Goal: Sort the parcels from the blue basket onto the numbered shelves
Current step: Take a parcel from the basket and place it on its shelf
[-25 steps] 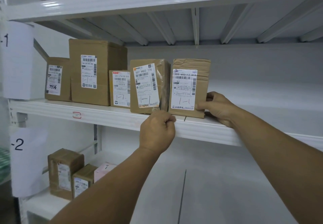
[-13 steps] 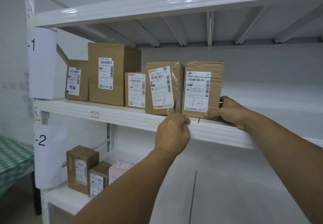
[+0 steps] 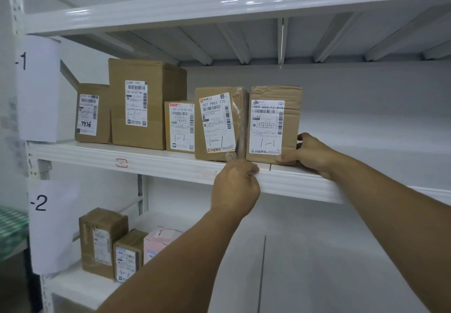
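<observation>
Little has moved in the last second: both hands sit where they were, and the rightmost parcel (image 3: 274,127) stands in the same spot on shelf 1 (image 3: 146,163), just beside its neighbour (image 3: 219,124). The right hand (image 3: 312,154) grips its lower right corner, thumb on the front face, fingers round the side. The left hand (image 3: 235,185) is curled at the shelf lip, right under a loose strip of tape (whether it pinches that tape I cannot tell). To finish well, I'd say, nudge the box square to its neighbour, label outward, base fully behind the lip, then let go gently. A tall box (image 3: 146,102) and two smaller ones fill the row leftward, so it cannot go further that way. Below, shelf 2 holds small parcels (image 3: 103,239). The blue basket is out of sight.
</observation>
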